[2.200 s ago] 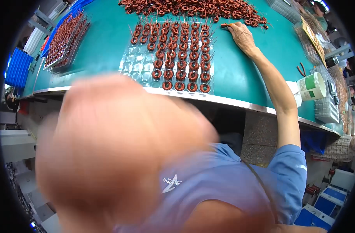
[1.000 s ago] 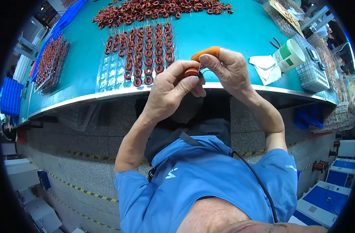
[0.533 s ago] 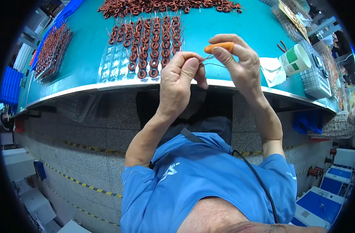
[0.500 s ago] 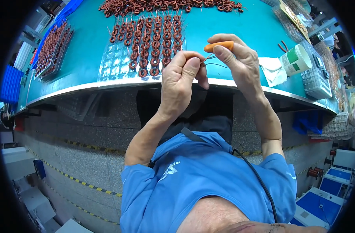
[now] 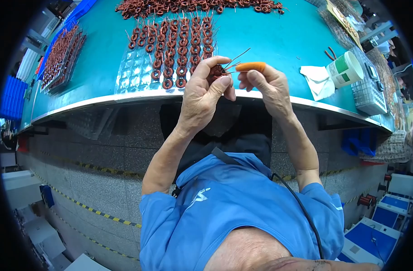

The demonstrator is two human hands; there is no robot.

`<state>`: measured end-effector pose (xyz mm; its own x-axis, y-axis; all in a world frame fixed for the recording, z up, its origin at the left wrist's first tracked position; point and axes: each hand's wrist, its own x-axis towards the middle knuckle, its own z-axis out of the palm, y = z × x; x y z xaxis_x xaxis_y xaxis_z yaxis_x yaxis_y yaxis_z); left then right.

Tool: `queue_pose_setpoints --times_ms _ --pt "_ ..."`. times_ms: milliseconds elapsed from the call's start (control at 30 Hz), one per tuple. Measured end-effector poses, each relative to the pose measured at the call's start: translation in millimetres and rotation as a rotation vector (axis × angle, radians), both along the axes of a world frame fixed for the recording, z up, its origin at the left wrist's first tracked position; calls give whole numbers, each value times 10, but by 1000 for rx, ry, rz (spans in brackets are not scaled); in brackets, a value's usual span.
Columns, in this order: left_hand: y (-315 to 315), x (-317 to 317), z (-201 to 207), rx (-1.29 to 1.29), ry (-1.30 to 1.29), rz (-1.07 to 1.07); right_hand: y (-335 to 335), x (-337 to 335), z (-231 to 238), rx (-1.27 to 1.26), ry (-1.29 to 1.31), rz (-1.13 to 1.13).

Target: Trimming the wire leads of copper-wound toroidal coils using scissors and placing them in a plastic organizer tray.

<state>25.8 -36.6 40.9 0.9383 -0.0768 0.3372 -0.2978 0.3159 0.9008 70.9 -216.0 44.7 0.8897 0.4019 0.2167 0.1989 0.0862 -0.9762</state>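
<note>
My left hand [image 5: 198, 97] is closed around a toroidal coil [image 5: 218, 71], a ring wound with reddish-brown wire, pinched between thumb and fingers above the bench's front edge. Several loose wire ends fan out from the ring toward the upper right. In my right hand [image 5: 275, 90] is a tool with an orange handle [image 5: 251, 67], gripped by thumb and fingers. Its working end points at the coil's wires, too thin to make out clearly. Beyond my left hand, rows of similar coils [image 5: 182, 50] stand in a clear plastic tray [image 5: 135, 77].
A heap of coils [image 5: 193, 6] lies along the bench's far side. Stacked coil-filled trays [image 5: 62, 58] stand at the left. To the right are a white cloth [image 5: 319, 83], a tipped white-and-green cup [image 5: 345, 70] and clear plastic trays [image 5: 370, 97]. The teal bench [image 5: 283, 36] has a pale front edge.
My left hand has turned, bringing the coil and its spread wires into sight. My right hand has moved left and slightly down, with the orange handle now closer to the coil.
</note>
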Motion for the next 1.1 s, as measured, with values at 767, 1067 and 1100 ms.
queue_pose_setpoints --times_ms 767,1067,1100 --pt "223 -21 -103 7 122 -206 130 79 -49 132 25 3" --pt "202 -84 -134 418 -28 99 196 81 -78 190 261 22" --pt "219 -76 -175 346 32 87 222 50 -53 170 231 16"
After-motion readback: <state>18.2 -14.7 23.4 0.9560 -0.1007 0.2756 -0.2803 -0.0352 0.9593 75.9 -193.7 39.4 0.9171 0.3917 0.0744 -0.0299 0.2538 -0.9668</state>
